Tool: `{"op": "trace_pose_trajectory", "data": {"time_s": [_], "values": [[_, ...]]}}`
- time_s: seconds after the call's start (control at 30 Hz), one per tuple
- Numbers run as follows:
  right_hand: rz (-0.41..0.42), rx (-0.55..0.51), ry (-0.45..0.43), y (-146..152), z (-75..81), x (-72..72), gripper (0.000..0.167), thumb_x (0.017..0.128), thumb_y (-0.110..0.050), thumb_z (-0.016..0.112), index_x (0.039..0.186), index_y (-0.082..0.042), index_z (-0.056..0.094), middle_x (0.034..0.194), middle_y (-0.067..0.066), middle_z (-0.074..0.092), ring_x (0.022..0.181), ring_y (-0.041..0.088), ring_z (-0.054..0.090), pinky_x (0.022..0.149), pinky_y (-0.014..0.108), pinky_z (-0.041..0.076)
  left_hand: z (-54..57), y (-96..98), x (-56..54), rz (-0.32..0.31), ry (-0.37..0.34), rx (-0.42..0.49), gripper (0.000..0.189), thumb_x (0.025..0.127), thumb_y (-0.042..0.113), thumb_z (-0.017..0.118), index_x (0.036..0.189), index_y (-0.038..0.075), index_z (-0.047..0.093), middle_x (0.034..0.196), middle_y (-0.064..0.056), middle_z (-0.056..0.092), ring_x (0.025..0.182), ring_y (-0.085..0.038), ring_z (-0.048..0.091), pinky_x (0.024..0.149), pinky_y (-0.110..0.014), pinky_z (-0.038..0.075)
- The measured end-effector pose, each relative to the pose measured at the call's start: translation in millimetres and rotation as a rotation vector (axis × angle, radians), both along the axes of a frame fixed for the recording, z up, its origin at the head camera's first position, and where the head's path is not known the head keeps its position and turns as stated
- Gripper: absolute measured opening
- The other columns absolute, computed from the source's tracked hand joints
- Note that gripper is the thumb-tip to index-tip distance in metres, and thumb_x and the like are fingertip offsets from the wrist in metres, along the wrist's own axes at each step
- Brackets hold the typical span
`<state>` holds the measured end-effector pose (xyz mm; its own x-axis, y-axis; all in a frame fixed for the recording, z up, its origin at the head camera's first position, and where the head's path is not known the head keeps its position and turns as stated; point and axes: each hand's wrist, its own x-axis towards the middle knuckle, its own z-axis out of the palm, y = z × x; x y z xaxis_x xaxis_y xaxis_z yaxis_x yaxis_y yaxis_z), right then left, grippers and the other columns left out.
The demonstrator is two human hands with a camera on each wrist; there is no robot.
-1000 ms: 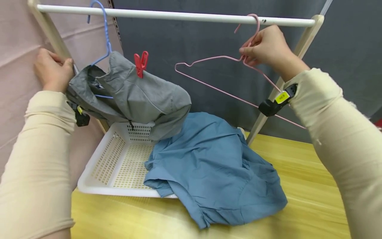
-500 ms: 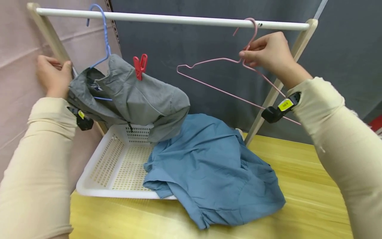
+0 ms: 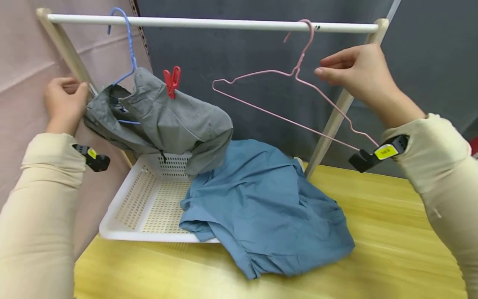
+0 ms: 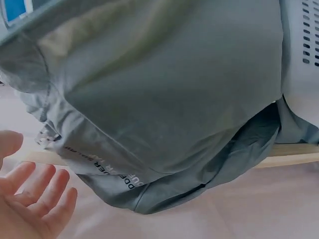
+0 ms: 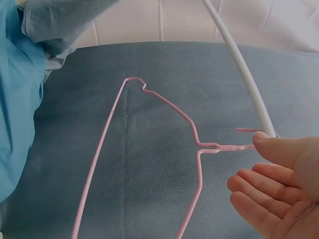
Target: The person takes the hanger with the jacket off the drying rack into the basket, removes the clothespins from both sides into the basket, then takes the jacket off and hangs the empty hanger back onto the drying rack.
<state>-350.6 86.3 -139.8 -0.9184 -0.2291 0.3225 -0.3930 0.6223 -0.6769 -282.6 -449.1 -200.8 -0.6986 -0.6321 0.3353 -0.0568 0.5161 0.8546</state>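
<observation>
A pink wire hanger (image 3: 300, 70) hangs bare by its hook from the white rail (image 3: 224, 24). Just to its right, my right hand (image 3: 358, 70) is apart from it, fingers loosely bent and holding nothing. In the right wrist view the palm of that hand (image 5: 284, 189) shows beside the hanger's neck. My left hand (image 3: 65, 101) is at the rack's left post, beside the collar end of a grey jacket (image 3: 186, 120). The left wrist view shows its fingers relaxed with nothing in them. A blue hanger (image 3: 130, 45) bears the jacket, and a red clothespin (image 3: 172, 82) clips its shoulder.
Below the rail, a white perforated basket (image 3: 123, 232) stands on the yellow wood-grain table (image 3: 157, 270). A blue garment (image 3: 261, 207) spills over its right side onto the table. The rack's right post (image 3: 328, 133) rises behind the pink hanger.
My right hand has let go of the pink hanger and moved right, away from its neck. The hanger stays on the rail. The left hand remains by the left post.
</observation>
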Motion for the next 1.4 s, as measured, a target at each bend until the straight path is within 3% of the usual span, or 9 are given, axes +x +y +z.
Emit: {"op": "trace_pose_trajectory", "data": {"time_s": [0.13, 0.23, 0.33, 0.43, 0.73, 0.93, 1.13, 1.3, 1.4], "values": [[0.014, 0.011, 0.019, 2.1, -4.3, 4.3, 0.047, 0.08, -0.031, 0.07, 0.116, -0.001, 0.062, 0.075, -0.018, 0.062, 0.071, 0.0, 0.06, 0.061, 0.012, 0.042, -7.9, -4.9, 4.2, -0.053, -0.028, -0.055, 0.04, 0.089, 0.024, 0.052, 0.123, 0.004, 0.052, 0.066, 0.029, 0.045, 0.068, 0.013, 0.046, 0.069, -0.007, 0.036], [0.026, 0.031, 0.037, 2.8, -7.5, 8.4, 0.046, 0.081, -0.031, 0.07, 0.116, -0.001, 0.063, 0.074, -0.019, 0.062, 0.07, 0.0, 0.06, 0.059, 0.012, 0.042, -15.7, -8.4, 7.9, -0.089, -0.04, -0.064, 0.03, 0.09, 0.024, 0.052, 0.115, 0.007, 0.056, 0.062, 0.032, 0.046, 0.069, 0.014, 0.048, 0.066, -0.006, 0.036], [0.036, 0.037, 0.033, 3.6, -11.9, 12.9, 0.046, 0.081, -0.032, 0.069, 0.116, -0.001, 0.063, 0.075, -0.019, 0.063, 0.07, 0.0, 0.061, 0.06, 0.011, 0.043, -22.8, -8.8, 11.5, -0.085, -0.087, -0.079, 0.031, 0.091, 0.022, 0.049, 0.117, 0.007, 0.056, 0.063, 0.032, 0.044, 0.07, 0.012, 0.047, 0.063, -0.006, 0.037], [0.047, 0.037, 0.011, 5.7, -18.0, 17.8, 0.047, 0.081, -0.032, 0.069, 0.116, -0.002, 0.062, 0.078, -0.016, 0.065, 0.072, 0.001, 0.062, 0.063, 0.011, 0.044, -29.1, -4.3, 14.6, -0.078, -0.136, -0.142, 0.042, 0.09, 0.021, 0.046, 0.124, -0.003, 0.051, 0.064, 0.03, 0.041, 0.066, 0.013, 0.044, 0.06, -0.007, 0.037], [0.147, 0.04, 0.024, 4.5, -43.4, 27.6, 0.037, 0.083, -0.024, 0.068, 0.11, 0.001, 0.065, 0.084, -0.002, 0.069, 0.069, 0.0, 0.062, 0.06, 0.012, 0.047, -49.7, 18.7, 32.2, -0.174, -0.043, -0.31, 0.021, 0.087, 0.014, 0.052, 0.092, -0.004, 0.061, 0.055, 0.033, 0.045, 0.056, 0.011, 0.044, 0.053, -0.01, 0.034], [0.199, 0.087, 0.016, 3.8, -65.9, 35.3, 0.032, 0.083, -0.02, 0.069, 0.107, 0.0, 0.067, 0.094, 0.013, 0.068, 0.072, -0.003, 0.06, 0.064, 0.01, 0.045, -65.6, 32.9, 52.2, -0.261, -0.125, -0.415, 0.029, 0.091, 0.017, 0.054, 0.099, -0.009, 0.064, 0.067, 0.017, 0.056, 0.06, 0.015, 0.044, 0.054, -0.008, 0.036], [0.275, 0.144, -0.051, 8.4, -94.8, 35.8, 0.03, 0.083, -0.017, 0.069, 0.107, 0.001, 0.066, 0.102, 0.015, 0.066, 0.08, 0.005, 0.063, 0.067, 0.011, 0.047, -79.9, 50.3, 63.6, -0.46, -0.269, -0.472, 0.026, 0.091, 0.014, 0.054, 0.098, -0.008, 0.063, 0.084, -0.019, 0.065, 0.067, 0.003, 0.053, 0.058, -0.014, 0.041], [0.369, 0.161, -0.114, 18.6, -123.3, 33.6, 0.033, 0.084, -0.016, 0.067, 0.11, 0.004, 0.063, 0.102, 0.016, 0.065, 0.084, 0.01, 0.064, 0.068, 0.015, 0.048, -84.3, 82.3, 66.3, -0.622, -0.354, -0.522, 0.022, 0.092, 0.014, 0.056, 0.096, -0.006, 0.064, 0.085, -0.016, 0.066, 0.073, -0.02, 0.061, 0.064, -0.031, 0.048], [0.415, 0.149, -0.165, 23.0, -141.4, 32.9, 0.032, 0.085, -0.012, 0.066, 0.111, 0.005, 0.062, 0.1, 0.015, 0.066, 0.084, 0.009, 0.064, 0.069, 0.018, 0.05, -85.3, 104.4, 66.4, -0.721, -0.381, -0.517, 0.017, 0.091, 0.01, 0.056, 0.095, -0.005, 0.064, 0.084, -0.012, 0.065, 0.074, -0.022, 0.061, 0.067, -0.036, 0.05]]}}
